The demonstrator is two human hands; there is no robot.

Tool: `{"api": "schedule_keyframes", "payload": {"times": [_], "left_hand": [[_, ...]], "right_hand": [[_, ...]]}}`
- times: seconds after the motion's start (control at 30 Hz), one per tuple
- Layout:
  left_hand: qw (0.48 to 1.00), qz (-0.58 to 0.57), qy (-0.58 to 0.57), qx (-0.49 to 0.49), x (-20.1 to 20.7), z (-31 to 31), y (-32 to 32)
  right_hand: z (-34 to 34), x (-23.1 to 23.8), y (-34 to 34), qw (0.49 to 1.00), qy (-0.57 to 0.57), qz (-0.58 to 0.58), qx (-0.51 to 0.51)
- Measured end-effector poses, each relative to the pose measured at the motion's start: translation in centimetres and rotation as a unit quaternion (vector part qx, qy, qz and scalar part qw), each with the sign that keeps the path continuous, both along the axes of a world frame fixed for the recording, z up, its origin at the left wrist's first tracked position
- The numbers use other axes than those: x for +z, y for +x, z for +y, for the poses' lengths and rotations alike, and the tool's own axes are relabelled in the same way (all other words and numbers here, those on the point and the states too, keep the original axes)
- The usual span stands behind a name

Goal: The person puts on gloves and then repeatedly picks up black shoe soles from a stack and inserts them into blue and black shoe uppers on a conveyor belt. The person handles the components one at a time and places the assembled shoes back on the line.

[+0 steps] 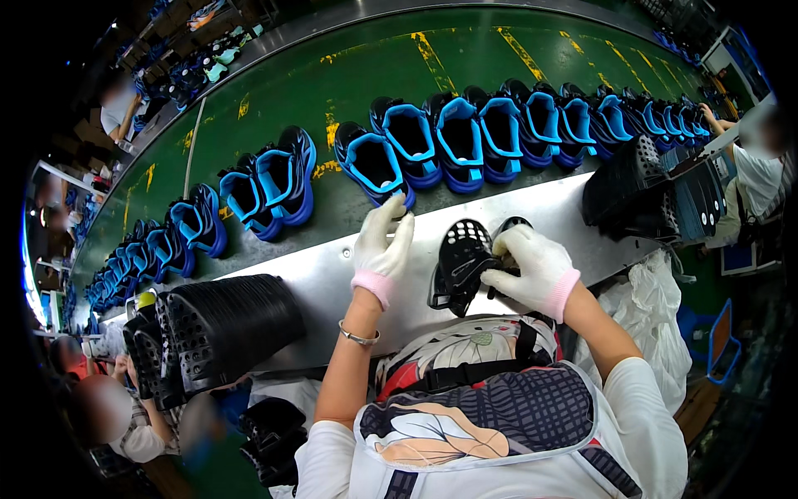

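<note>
My left hand (pixel 383 248), in a white knit glove with a pink cuff, has its fingers apart and holds nothing I can see. Its fingertips reach the heel of a black and blue shoe (pixel 376 164); I cannot tell whether they touch. Over the metal ledge (pixel 332 264), my right hand (pixel 532 264), gloved the same way, is closed on black perforated insoles (pixel 465 249). A round row of holes shows at their far end, and the fingers hide part of them.
More black and blue shoes (pixel 460 143) stand in a long line on the green surface (pixel 283 91). Stacked black insoles (pixel 229 324) lie left on the ledge, another stack (pixel 623 191) right. Nearby are a white plastic bag (pixel 657 308) and a person (pixel 756 179) at far right.
</note>
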State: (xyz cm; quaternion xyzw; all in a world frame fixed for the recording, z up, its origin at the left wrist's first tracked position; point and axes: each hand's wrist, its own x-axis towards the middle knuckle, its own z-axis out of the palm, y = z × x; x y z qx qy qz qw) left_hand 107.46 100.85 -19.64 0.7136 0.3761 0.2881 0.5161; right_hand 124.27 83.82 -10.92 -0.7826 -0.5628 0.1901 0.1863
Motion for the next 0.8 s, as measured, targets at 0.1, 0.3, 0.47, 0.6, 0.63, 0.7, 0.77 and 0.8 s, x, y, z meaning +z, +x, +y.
{"api": "schedule_keyframes", "payload": {"times": [0.1,0.3,0.47,0.6,0.63,0.7,0.77,0.8], "left_hand": [[0.934,-0.194,-0.299,-0.033,1.9,-1.3,0.9],[0.756,-0.38,-0.525,-0.093,2.8,-1.2,0.6],[0.823,-0.404,-0.4,-0.015,-0.1,-0.1,0.5],[0.859,-0.373,-0.34,0.083,1.4,0.0,1.1],[0.867,-0.373,-0.321,0.087,1.3,0.3,1.1],[0.878,-0.351,-0.313,0.085,0.7,1.4,0.9],[0.917,-0.285,-0.258,0.103,-0.2,2.8,1.1],[0.942,-0.243,-0.204,0.104,-1.1,3.5,1.1]], "right_hand": [[0.4,1.6,-0.5,0.991,0.12,0.034,0.047],[2.4,1.7,-1.5,0.981,0.104,0.141,0.083],[4.7,0.8,-3.1,0.995,-0.005,0.093,0.046],[6.6,-0.3,-4.1,0.994,-0.002,0.102,0.029],[7.0,-0.7,-4.2,0.995,-0.005,0.101,0.022],[8.3,-0.7,-3.7,0.997,-0.03,0.052,0.05],[9.8,-0.3,-3.0,0.996,-0.056,-0.005,0.065],[10.6,-0.4,-2.4,0.995,-0.051,-0.034,0.076]]}}
